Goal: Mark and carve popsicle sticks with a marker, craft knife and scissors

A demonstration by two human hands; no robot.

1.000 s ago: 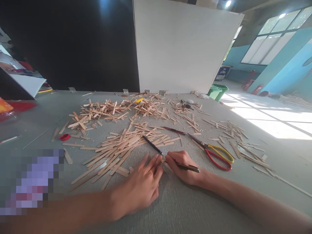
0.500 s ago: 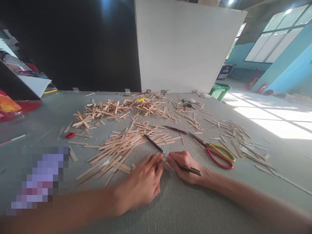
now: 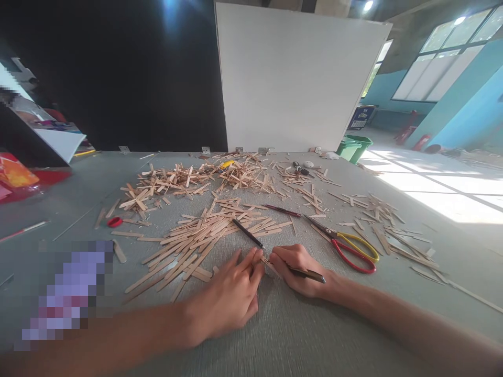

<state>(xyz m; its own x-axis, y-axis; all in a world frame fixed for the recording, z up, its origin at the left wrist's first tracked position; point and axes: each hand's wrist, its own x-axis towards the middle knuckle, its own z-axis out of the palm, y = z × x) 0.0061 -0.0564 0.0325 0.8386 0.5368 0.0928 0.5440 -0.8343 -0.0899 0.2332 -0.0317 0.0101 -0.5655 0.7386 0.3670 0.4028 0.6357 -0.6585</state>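
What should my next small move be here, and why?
I'd probably make one light stroke on the small wooden piece with the slim tool, keeping it clear of your left fingers. Those fingers appear to steady the piece, while your right hand grips the tool like a pen, close beside them. I can't make out its tip.

Sticks (image 3: 204, 230): bare wood, matt. Tabletop (image 3: 298, 335): matt, finely ridged. Scissors (image 3: 333, 234): metal blades (image 3: 320, 225), glossy plastic-looking handles (image 3: 367, 271). Black panel (image 3: 137, 78): smooth, glossy. White panel (image 3: 294, 78): smooth, matt.
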